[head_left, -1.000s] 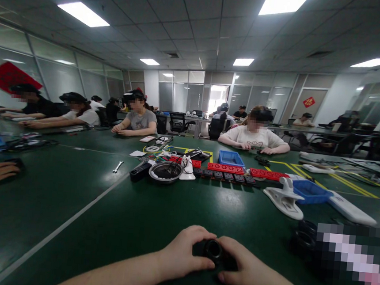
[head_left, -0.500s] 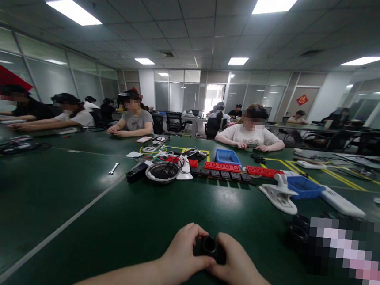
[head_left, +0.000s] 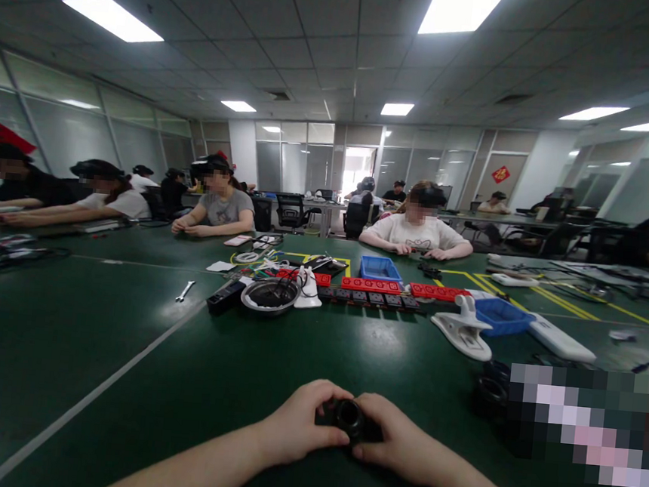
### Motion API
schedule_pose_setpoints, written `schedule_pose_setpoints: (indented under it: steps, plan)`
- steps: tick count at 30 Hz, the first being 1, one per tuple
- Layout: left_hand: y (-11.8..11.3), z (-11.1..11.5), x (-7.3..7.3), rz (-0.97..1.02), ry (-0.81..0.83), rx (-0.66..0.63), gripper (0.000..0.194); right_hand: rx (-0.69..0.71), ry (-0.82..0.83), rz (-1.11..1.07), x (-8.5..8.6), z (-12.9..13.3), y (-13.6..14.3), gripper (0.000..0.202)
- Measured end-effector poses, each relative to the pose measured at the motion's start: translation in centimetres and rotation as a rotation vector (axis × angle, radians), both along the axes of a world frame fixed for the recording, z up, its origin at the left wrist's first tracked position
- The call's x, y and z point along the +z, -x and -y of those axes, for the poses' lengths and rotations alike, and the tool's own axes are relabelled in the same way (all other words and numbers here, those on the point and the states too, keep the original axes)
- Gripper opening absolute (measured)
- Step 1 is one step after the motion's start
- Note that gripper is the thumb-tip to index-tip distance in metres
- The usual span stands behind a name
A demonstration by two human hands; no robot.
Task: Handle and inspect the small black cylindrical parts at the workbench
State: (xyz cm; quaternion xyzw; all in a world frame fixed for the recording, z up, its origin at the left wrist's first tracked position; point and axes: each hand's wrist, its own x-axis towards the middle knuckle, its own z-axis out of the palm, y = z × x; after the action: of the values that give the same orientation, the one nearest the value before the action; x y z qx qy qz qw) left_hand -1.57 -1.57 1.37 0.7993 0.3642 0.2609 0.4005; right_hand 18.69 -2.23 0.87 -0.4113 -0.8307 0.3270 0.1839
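Observation:
A small black cylindrical part with a round hollow opening [head_left: 349, 415] is held just above or on the green table, between my two hands; I cannot tell whether it rests on the surface. My left hand [head_left: 306, 420] closes on its left side, index finger at the far side and thumb at the near side. On its right side, my right hand [head_left: 392, 439] is closed, with the thumb low at the front. Its lower portion and several of my fingers are hidden. Further right lie black ring-shaped parts [head_left: 492, 387].
Ahead stand a round metal dish [head_left: 268, 311], a white clamp base [head_left: 463, 335], red socket strips [head_left: 371, 285] and blue bins [head_left: 503, 331], [head_left: 379, 278]. A wrench [head_left: 185, 292] lies to the left. Across the table sit people, one in a white shirt [head_left: 416, 233].
The view has turned slightly right. The left thumb has drawn back left along the black part, and the right thumb now shows at its front. The part's opening is tilted a little more toward me.

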Motion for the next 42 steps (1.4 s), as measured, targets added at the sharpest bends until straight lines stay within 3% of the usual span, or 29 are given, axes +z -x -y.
schedule_pose_setpoints:
  steps: [4,11,19,22,26,29,36,42]
  plan:
    - [-0.1,0.0,-0.1,-0.005,-0.002,0.015,0.042,0.008,-0.025,0.005,-0.6,-0.4,0.1,0.039]
    - [-0.8,0.5,-0.1,-0.084,-0.030,0.172,0.039,-0.241,-0.001,0.046,-1.1,0.1,1.0,0.035]
    - [-1.7,1.5,0.1,-0.199,-0.111,0.334,0.035,-0.423,-0.201,0.227,-1.1,1.4,2.8,0.028]
    - [-1.5,1.2,0.0,-0.176,-0.124,0.284,0.034,-0.396,-0.214,0.220,-1.0,1.6,2.8,0.030]
    - [-0.6,0.3,0.1,-0.117,-0.112,0.084,0.034,-0.157,-0.104,0.015,-0.3,1.6,1.7,0.044]
    - [0.0,-0.1,0.3,-0.120,-0.096,-0.029,0.037,-0.065,0.014,0.000,0.4,1.4,0.9,0.038]
    - [0.2,-0.1,0.3,-0.056,-0.139,-0.079,0.036,-0.064,0.101,0.001,0.4,0.8,0.3,0.032]
    - [-0.6,0.8,-0.2,-0.055,-0.108,0.066,0.034,-0.248,0.011,0.101,-1.0,0.8,1.3,0.034]
